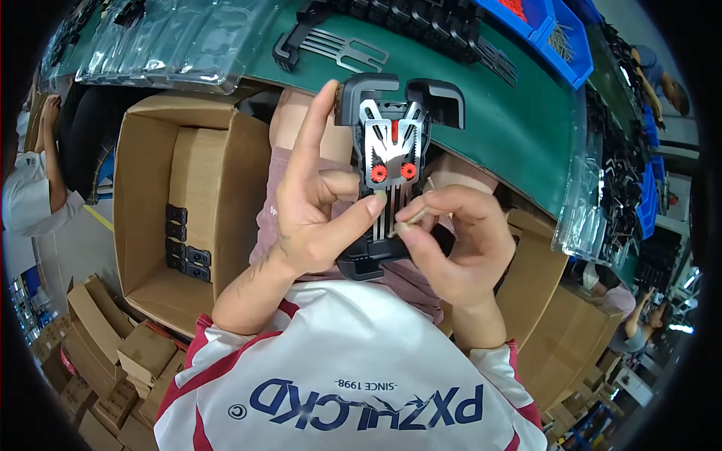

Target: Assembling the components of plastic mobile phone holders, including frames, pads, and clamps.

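A black phone holder (366, 264) with clamp arms at its far end sits upright over my lap. Silver metal plates (392, 154) and two small red gears (379, 174) show in its open middle, above several parallel metal rails. My left hand (304, 222) grips the holder from the left, thumb pressed on the plate's lower edge and index finger stretched up beside a clamp arm. Between thumb and fingertips, my right hand (474, 248) pinches thin metal pieces (416, 216), perhaps springs, close to the rails. Their exact shape is too small to tell.
A green worktable (481, 128) lies ahead, bearing another black holder part with metal rails (331, 46) and a row of black parts (421, 26). Blue bins (575, 64) hold red pieces and thin metal pieces. A cardboard box (139, 218) with black parts stands left; clear plastic trays (180, 45) lie far left.
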The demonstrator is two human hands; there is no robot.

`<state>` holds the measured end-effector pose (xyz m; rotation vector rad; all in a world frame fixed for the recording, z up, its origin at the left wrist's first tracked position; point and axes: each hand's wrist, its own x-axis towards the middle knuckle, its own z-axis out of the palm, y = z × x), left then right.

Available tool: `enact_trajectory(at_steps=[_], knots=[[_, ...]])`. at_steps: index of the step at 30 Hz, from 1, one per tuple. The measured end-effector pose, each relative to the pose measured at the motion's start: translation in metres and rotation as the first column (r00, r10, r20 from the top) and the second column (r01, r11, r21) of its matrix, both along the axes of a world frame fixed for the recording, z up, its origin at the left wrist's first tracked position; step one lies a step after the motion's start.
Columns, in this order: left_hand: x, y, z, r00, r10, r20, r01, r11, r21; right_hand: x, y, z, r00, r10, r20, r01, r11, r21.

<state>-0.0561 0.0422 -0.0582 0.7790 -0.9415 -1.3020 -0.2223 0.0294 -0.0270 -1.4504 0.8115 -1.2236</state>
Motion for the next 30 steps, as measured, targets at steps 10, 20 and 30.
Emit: enact_trajectory(at_steps=[10,20,30], knots=[[-0.014,0.003,-0.002,0.979,0.148,0.138,-0.127,0.981,-0.145,0.000,0.007,-0.004,0.967,-0.092,-0.236,0.046,0.980,-0.192],[-0.011,0.004,-0.009,0.953,0.153,0.262,-0.077,0.957,-0.279,-0.003,0.007,0.006,0.937,-0.066,-0.344,0.003,0.984,-0.181],[-0.014,0.005,-0.010,0.941,0.220,0.256,-0.150,0.952,-0.265,-0.004,0.008,0.006,0.922,-0.058,-0.382,-0.012,0.984,-0.179]])
